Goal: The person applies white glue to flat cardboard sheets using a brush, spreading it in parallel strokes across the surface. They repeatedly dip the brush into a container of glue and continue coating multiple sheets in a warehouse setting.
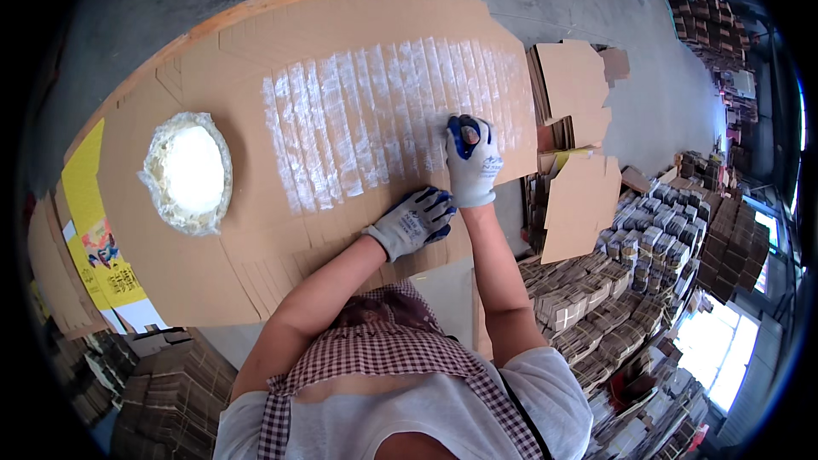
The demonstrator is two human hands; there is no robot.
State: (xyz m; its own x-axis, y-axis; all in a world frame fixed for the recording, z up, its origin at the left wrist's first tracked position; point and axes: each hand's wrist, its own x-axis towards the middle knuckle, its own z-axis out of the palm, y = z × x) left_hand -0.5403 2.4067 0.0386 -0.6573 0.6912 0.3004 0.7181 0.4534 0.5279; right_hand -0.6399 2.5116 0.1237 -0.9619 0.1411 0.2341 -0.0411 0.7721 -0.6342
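Many cardboard sheets lie overlapped on the table in front of me, their staggered edges forming a striped band smeared with white paste. My right hand, in a white and blue glove, is closed at the right end of that band. A brown rounded end shows within its fingers; the rest of what it grips is hidden. My left hand, gloved in grey and dark blue, lies on the near edge of the cardboard with its fingers stretched out. At the left, a plastic-lined bowl of white paste stands on the sheets.
Yellow printed cardboard sticks out at the left edge. Flat cardboard pieces are stacked just beyond the table's right end. Bundled cardboard stacks stand on the floor at the lower right, with more at the lower left.
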